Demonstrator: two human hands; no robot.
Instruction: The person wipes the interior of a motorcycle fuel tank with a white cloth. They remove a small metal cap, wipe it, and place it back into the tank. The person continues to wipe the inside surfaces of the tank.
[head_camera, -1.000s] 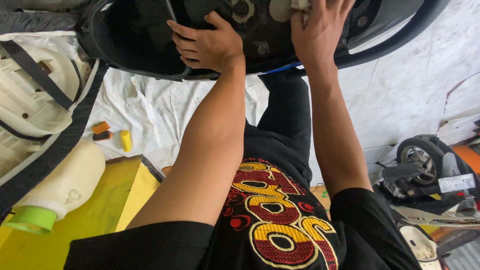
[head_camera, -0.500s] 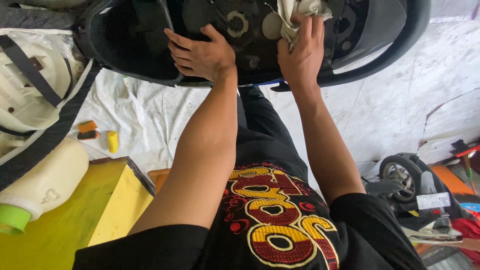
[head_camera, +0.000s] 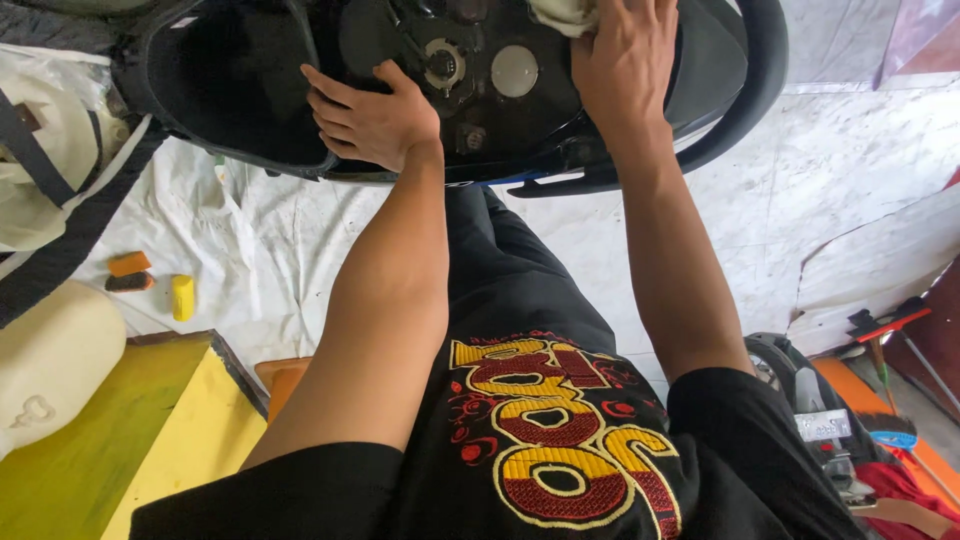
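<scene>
The right hand (head_camera: 625, 60) pressed a pale cloth (head_camera: 562, 14) at one o'clock onto the black scooter body (head_camera: 260, 80); the left hand (head_camera: 370, 115), flat and open, braced at eleven. Wiping seemed underway; next likely called for reaching the round metal cap (head_camera: 515, 71).

pale cloth (head_camera: 565, 14) is running off the top edge, mostly covered by the right hand (head_camera: 622, 62). black scooter body (head_camera: 250, 90) is getting cropped at the top. the left hand (head_camera: 372, 118) is hiding part of the rim. broom (head_camera: 890, 345) is leaving frame at right.
</scene>
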